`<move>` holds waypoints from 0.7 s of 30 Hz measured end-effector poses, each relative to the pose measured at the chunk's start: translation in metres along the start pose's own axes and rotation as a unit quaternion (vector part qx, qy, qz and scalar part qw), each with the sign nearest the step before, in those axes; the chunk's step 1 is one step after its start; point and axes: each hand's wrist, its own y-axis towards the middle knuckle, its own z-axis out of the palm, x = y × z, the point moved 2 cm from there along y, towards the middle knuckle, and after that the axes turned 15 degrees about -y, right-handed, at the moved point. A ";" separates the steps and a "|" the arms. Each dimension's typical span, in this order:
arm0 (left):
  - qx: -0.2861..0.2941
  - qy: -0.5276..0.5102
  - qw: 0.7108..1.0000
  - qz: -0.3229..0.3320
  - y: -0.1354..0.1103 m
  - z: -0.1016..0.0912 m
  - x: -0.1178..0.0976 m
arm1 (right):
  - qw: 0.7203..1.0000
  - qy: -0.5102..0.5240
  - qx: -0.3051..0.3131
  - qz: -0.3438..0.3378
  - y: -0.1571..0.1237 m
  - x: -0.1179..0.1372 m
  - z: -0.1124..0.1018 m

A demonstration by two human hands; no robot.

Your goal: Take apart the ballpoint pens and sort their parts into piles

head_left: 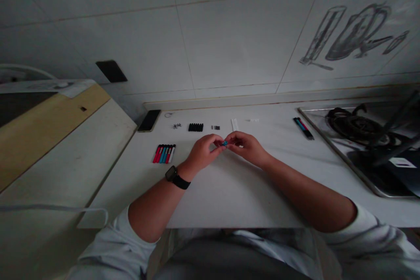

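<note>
My left hand and my right hand meet above the middle of the white counter. Their fingertips pinch a small blue part from both sides; its exact kind is too small to make out. Beyond the fingers lie a row of black caps, a few tiny dark pieces, thin white sticks and small whitish tips. To the left of my left hand, several short pens with red, blue and white barrels rest side by side. A black watch is on my left wrist.
A phone, a thin ring and small metal pieces lie at the back left. Two more pens lie at right, beside the gas stove. The tiled wall bounds the back; a white appliance stands left.
</note>
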 end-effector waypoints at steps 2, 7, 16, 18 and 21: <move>-0.006 -0.019 1.000 -0.015 -0.001 0.000 0.001 | 1.000 0.003 0.000 0.008 0.000 -0.001 0.000; -0.003 -0.023 0.999 -0.031 -0.001 -0.002 0.001 | 0.994 0.082 -0.059 0.031 0.003 -0.002 -0.009; 0.033 0.041 0.998 -0.019 0.002 -0.001 0.006 | 0.984 0.135 -0.093 0.075 0.008 -0.002 -0.022; 0.033 0.047 0.998 -0.024 0.002 -0.001 0.007 | 0.984 0.121 -0.110 0.065 0.008 -0.001 -0.029; 0.032 0.056 0.997 -0.036 0.001 -0.001 0.010 | 0.983 0.070 -0.163 0.045 0.008 -0.002 -0.046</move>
